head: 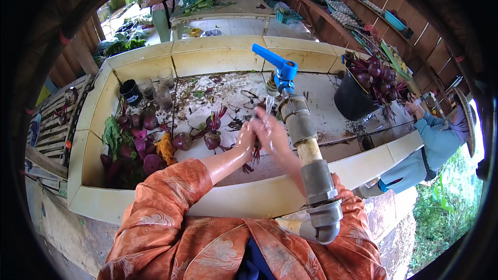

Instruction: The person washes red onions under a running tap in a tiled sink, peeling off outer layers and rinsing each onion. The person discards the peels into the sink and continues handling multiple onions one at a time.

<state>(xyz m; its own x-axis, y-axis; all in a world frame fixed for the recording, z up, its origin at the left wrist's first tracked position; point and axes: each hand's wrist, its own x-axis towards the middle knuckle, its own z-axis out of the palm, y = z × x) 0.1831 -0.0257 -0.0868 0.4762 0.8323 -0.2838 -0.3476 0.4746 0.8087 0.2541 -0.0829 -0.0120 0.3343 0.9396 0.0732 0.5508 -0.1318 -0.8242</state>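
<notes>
Water runs from a tap with a blue lever handle onto both my wet hands. My left hand and my right hand are pressed together under the stream. Dark red stems hang below them, so a beetroot seems to be between them, mostly hidden by the fingers. Loose beetroots lie on the tiled basin floor just left of my hands. Farther left, more beetroots, some of them cut, are heaped with green leaves and an orange mesh scrubber.
A grey pipe rises close beside my right arm. Glasses and a black cup stand at the basin's back left. A black bucket of beetroots stands right; beyond it a person works at another tap. The tiled rim crosses before me.
</notes>
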